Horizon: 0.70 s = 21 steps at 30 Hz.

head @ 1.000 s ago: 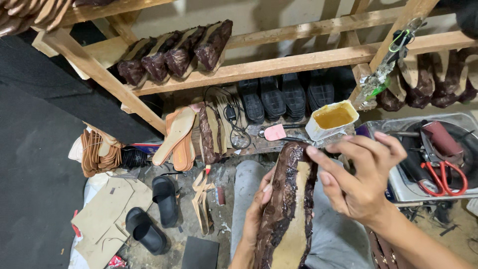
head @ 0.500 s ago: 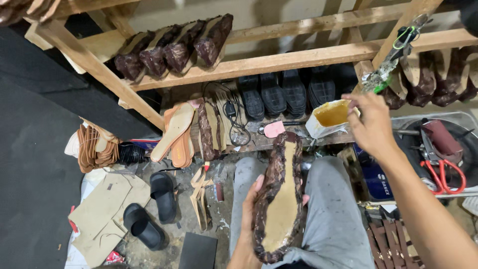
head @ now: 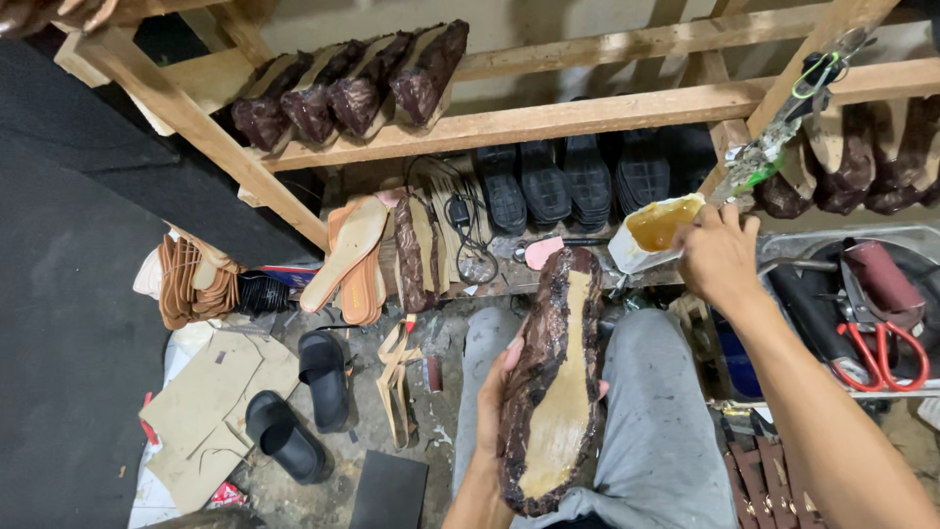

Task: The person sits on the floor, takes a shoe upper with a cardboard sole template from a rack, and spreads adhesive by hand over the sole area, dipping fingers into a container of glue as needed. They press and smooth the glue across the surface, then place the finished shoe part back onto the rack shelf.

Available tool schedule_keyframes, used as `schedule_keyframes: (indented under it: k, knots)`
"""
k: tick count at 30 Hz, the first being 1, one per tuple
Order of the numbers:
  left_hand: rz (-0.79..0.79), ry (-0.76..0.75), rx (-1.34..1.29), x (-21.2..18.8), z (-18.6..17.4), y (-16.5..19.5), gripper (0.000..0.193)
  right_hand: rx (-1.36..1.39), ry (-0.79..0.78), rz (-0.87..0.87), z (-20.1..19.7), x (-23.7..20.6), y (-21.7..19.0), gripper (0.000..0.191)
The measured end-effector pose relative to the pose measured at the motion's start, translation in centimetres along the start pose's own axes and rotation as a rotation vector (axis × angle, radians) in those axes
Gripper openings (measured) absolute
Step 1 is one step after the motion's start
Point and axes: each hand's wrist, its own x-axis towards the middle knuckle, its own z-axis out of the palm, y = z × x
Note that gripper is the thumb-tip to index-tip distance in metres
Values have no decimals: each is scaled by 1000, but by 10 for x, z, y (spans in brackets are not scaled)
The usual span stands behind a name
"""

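My left hand point(head: 501, 390) holds a dark brown shoe upper on its last point(head: 553, 377), sole side up, with a pale tan insole showing; it rests over my lap in grey trousers. My right hand point(head: 718, 257) is stretched out to a white tub of amber glue point(head: 654, 229) on the low bench, with the fingers closed at the tub's rim. Whether a brush is in those fingers is hidden.
A wooden rack point(head: 587, 113) carries several brown lasted shoes point(head: 343, 93) above and black soles point(head: 578, 181) below. Tan sandal soles point(head: 352, 250), black slippers point(head: 294, 411) and cardboard pieces lie at left. A metal tray with red-handled scissors point(head: 886, 353) sits at right.
My right hand left the shoe and reached up and right to the glue tub. The shoe has turned so that its pale insole faces up.
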Motion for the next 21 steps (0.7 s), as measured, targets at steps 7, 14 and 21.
schedule_keyframes:
  k: [7, 14, 21]
  knots:
    - [117, -41, 173, 7, 20, 0, 65, 956, 150, -185, -115, -51, -96, 38]
    - [167, 12, 209, 9, 29, -4, 68, 705, 240, -365, -155, -73, -137, 52]
    - [195, 7, 252, 5, 30, -4, 69, 471, 424, -450, -157, -76, -139, 43]
